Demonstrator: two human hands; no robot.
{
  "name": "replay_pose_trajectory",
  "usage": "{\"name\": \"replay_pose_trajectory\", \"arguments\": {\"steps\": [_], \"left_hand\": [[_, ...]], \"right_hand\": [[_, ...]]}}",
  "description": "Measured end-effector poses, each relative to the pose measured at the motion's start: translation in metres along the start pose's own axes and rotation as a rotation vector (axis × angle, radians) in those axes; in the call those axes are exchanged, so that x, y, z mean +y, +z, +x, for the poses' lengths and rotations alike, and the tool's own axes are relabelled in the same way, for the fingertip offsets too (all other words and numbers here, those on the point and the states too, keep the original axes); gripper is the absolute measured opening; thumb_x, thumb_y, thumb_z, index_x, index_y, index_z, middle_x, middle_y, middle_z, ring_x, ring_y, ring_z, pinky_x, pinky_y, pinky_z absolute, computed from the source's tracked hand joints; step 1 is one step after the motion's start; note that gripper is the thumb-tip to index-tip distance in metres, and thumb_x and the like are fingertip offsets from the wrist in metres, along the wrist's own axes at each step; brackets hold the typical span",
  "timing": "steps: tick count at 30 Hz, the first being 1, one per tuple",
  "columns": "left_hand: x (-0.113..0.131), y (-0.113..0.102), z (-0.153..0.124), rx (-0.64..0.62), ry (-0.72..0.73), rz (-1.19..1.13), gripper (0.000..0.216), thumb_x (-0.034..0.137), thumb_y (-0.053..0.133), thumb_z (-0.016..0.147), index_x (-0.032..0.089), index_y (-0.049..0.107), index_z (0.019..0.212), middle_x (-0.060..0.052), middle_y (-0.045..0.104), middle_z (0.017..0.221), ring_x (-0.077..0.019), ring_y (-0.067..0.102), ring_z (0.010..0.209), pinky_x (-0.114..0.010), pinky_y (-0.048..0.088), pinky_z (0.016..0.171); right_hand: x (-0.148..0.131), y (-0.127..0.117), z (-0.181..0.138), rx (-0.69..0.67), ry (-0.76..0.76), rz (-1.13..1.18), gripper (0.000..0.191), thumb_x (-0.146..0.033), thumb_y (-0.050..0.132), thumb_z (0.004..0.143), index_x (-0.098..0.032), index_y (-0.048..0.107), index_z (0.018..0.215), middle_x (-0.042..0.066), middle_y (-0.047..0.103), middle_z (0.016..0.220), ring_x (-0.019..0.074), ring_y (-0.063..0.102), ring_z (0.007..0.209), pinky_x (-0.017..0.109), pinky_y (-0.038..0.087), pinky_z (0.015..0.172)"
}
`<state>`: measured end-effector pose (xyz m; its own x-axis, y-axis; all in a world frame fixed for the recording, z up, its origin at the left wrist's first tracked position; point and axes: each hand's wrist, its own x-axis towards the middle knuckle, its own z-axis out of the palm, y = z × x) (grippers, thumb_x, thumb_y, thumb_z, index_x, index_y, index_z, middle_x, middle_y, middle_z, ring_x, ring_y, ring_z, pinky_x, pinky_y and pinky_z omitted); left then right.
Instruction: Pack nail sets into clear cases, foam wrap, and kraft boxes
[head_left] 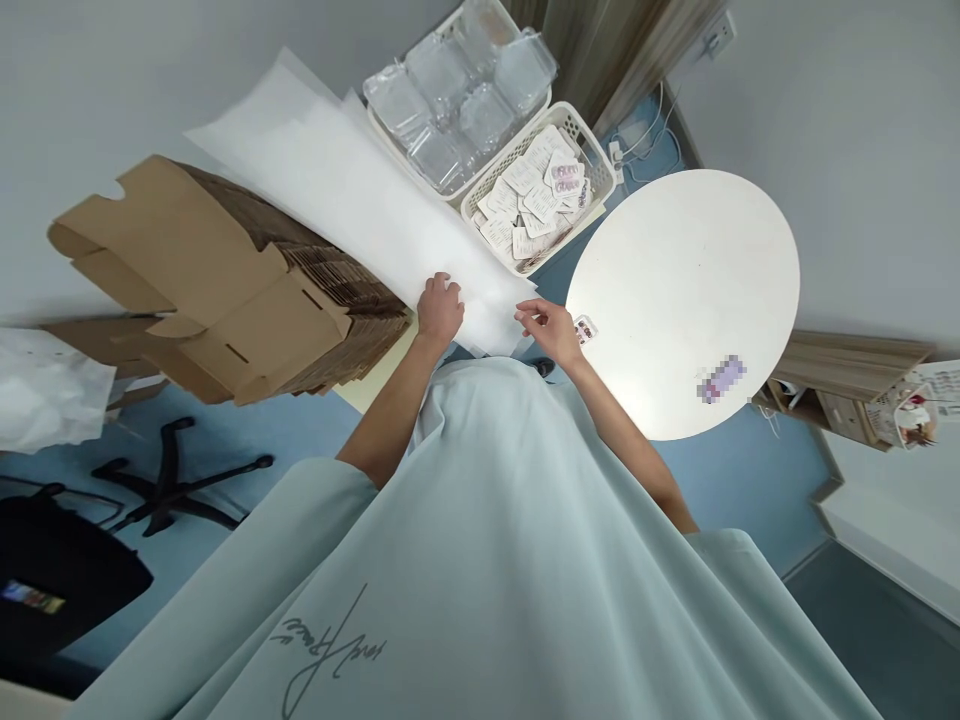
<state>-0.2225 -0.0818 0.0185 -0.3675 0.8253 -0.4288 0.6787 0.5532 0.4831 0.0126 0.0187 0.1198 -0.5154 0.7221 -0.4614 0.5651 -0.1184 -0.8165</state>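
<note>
A stack of large white sheets (375, 190) lies in front of me, its near end close to my apron. My left hand (441, 308) rests on the near part of the sheets, fingers slightly bent and apart. At the right edge of the same end, my right hand (550, 328) has its fingers and thumb drawn together on a white sheet. Just beyond the right wrist, a small card with dark reddish pieces (585, 329) lies on the white round table (690, 260).
Folded brown cardboard boxes (225, 290) are piled at the left. Behind the sheets stand a basket of clear plastic boxes (450, 90) and a white basket (576, 120) of small printed cards (536, 190). A blurred purple item (721, 379) lies on the round table. A black chair base (169, 480) stands lower left.
</note>
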Motion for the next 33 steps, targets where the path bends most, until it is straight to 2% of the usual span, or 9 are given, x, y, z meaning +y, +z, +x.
{"name": "replay_pose_trajectory", "arguments": {"steps": [4,9,13,16,18,22,25,29,33], "left_hand": [[0.003,-0.004,-0.004,0.049,0.001,-0.015,0.027,0.016,0.059,0.099,0.018,0.08,0.116,-0.022,0.069,0.153,-0.0437,0.063,0.145,-0.06,0.053,0.125],[0.022,-0.018,-0.027,0.225,0.084,-0.124,0.011,0.022,0.065,0.103,0.025,0.075,0.106,-0.013,0.079,0.128,-0.0349,0.073,0.127,-0.051,0.061,0.112],[0.057,-0.029,-0.057,0.261,0.202,-0.221,0.003,0.023,0.072,0.101,0.026,0.073,0.103,-0.008,0.081,0.118,-0.0273,0.076,0.113,-0.04,0.066,0.092],[0.09,-0.028,-0.075,0.246,0.325,-0.254,0.002,0.025,0.073,0.101,0.026,0.072,0.101,-0.006,0.081,0.111,-0.0238,0.077,0.105,-0.036,0.065,0.085],[0.112,-0.022,-0.084,0.234,0.399,-0.249,0.004,0.024,0.074,0.102,0.026,0.072,0.099,-0.005,0.081,0.107,-0.0228,0.077,0.103,-0.036,0.065,0.084],[0.154,-0.004,-0.098,0.146,0.535,-0.236,0.006,0.024,0.077,0.104,0.028,0.074,0.101,-0.003,0.082,0.109,-0.0224,0.077,0.104,-0.036,0.064,0.085],[0.178,0.013,-0.104,0.082,0.595,-0.232,0.01,0.035,0.083,0.105,0.028,0.076,0.108,-0.005,0.081,0.115,-0.024,0.078,0.108,-0.038,0.066,0.089],[0.199,0.037,-0.099,0.071,0.585,-0.225,0.032,0.052,0.081,0.107,0.028,0.075,0.127,-0.011,0.078,0.135,-0.0304,0.075,0.129,-0.046,0.065,0.11],[0.214,0.062,-0.082,0.039,0.554,-0.206,0.061,0.064,0.076,0.107,0.025,0.065,0.152,-0.018,0.067,0.16,-0.0368,0.061,0.155,-0.056,0.052,0.133]], "right_hand": [[0.004,0.002,-0.004,0.013,0.036,0.024,0.027,-0.048,0.076,0.101,-0.024,0.085,0.111,0.002,0.087,0.106,0.0188,0.079,0.073,0.039,0.067,0.088],[0.006,-0.001,-0.007,0.012,0.016,0.067,0.039,-0.06,0.078,0.102,-0.023,0.086,0.112,0.004,0.087,0.107,0.0192,0.079,0.073,0.039,0.067,0.088],[0.005,-0.006,-0.014,-0.003,0.001,0.122,0.059,-0.079,0.081,0.095,-0.022,0.086,0.111,0.007,0.087,0.108,0.0228,0.081,0.085,0.04,0.067,0.091],[0.004,-0.011,-0.025,0.057,-0.023,0.185,0.067,-0.085,0.085,0.087,-0.023,0.084,0.112,0.008,0.086,0.113,0.0268,0.082,0.102,0.042,0.066,0.099],[0.006,-0.016,-0.036,0.108,-0.031,0.242,0.067,-0.086,0.084,0.087,-0.024,0.082,0.11,0.006,0.085,0.113,0.0265,0.081,0.104,0.041,0.066,0.099],[0.023,-0.036,-0.061,0.258,-0.016,0.342,0.056,-0.081,0.075,0.096,-0.025,0.077,0.1,0.003,0.082,0.099,0.0229,0.077,0.092,0.038,0.066,0.085],[0.044,-0.058,-0.084,0.377,0.006,0.405,0.048,-0.073,0.074,0.099,-0.026,0.074,0.095,0.003,0.082,0.097,0.0208,0.076,0.089,0.035,0.065,0.078],[0.075,-0.094,-0.12,0.523,0.049,0.511,0.043,-0.069,0.076,0.098,-0.026,0.072,0.099,0.003,0.085,0.104,0.0189,0.078,0.088,0.031,0.063,0.073],[0.11,-0.132,-0.153,0.662,0.109,0.563,0.046,-0.073,0.075,0.099,-0.027,0.07,0.102,0.005,0.085,0.112,0.0182,0.081,0.089,0.028,0.061,0.069]]}}
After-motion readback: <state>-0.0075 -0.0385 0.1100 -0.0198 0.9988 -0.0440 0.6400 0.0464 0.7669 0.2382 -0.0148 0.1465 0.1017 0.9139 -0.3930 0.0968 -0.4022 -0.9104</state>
